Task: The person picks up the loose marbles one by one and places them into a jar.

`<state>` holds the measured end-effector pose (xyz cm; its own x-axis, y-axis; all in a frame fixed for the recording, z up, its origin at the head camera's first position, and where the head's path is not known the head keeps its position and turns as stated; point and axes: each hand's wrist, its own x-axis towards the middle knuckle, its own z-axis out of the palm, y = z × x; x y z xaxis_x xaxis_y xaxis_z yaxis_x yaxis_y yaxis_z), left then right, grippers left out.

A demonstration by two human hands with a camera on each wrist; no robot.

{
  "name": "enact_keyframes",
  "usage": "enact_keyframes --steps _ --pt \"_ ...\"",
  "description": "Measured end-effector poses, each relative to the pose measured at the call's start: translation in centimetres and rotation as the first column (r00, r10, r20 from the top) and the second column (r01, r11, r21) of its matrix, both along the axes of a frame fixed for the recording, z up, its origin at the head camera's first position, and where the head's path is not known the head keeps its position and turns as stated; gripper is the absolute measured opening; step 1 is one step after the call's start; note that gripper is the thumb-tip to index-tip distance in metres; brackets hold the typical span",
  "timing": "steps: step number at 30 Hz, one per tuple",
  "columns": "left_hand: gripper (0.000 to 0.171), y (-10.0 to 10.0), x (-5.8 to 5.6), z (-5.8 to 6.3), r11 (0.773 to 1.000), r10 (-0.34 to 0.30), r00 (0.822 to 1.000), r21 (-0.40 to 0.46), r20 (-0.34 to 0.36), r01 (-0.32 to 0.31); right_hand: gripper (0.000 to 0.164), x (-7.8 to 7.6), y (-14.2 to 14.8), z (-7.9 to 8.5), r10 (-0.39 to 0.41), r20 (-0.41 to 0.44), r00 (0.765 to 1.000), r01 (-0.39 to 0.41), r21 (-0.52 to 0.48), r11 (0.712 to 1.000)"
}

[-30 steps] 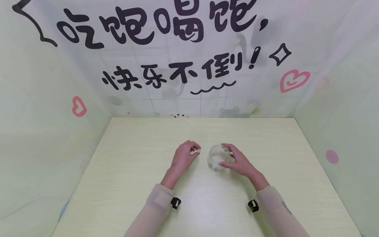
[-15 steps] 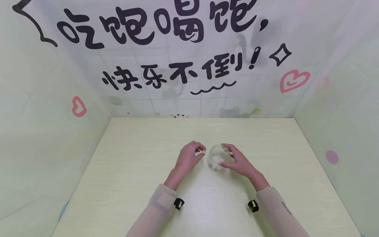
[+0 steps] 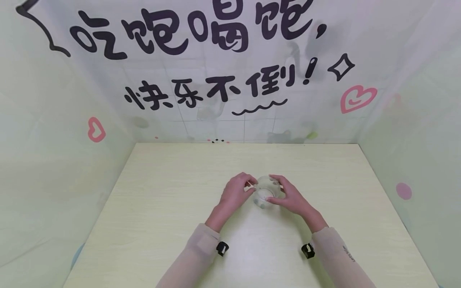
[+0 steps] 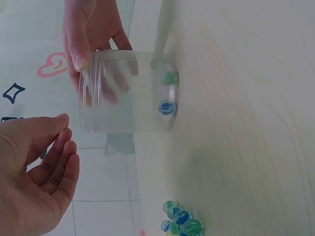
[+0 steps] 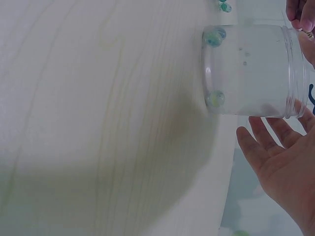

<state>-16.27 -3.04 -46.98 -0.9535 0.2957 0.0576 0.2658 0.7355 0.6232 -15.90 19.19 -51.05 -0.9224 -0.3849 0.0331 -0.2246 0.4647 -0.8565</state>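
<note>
"Head view first: where's the clear jar point(image 3: 262, 197)?"

"Just off centre towards 5 o'clock, on the tabletop point(image 3: 162, 180). The right hand point(image 3: 293, 199) holds it from its 3 o'clock side, thumb nearer the person. The left hand point(image 3: 235, 191) is by the rim at the jar's 10 o'clock, its grip pinched narrow."

"Left wrist view?"

"Jar between 10 and 11 o'clock of centre, a blue marble point(image 4: 166, 107) and a green marble point(image 4: 168, 77) inside at its base. A pile of marbles point(image 4: 183, 225) lies at the jar's 5 o'clock. What the pinch holds is hidden from there."

"Right wrist view?"

"Jar at 2 o'clock, left fingertips by its mouth. A small striped thing point(image 5: 308, 34) shows in that grip; a marble, I'd guess, but I can't swear to it."

"How would you do this step well?"

"Looks like filling the jar, to me. I'd brace it with the right hand, bring the pinch fully over the opening, dip inside the rim, then part the fingers gently so nothing bounces out."
</note>
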Motion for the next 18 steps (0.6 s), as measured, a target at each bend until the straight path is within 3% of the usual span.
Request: enact_keyframes --steps 8,18 --pt "0.018 0.6 -0.1 -0.2 1.0 -0.031 0.999 -0.006 -0.033 0.031 0.074 0.0 0.1 -0.2 0.003 -0.024 1.0 -0.003 0.001 1.0" --pt "0.017 1.1 -0.2 -0.3 0.999 -0.041 0.999 -0.005 -0.014 0.041 0.075 0.0 0.1 -0.2 -0.003 -0.016 1.0 0.004 0.008 1.0"
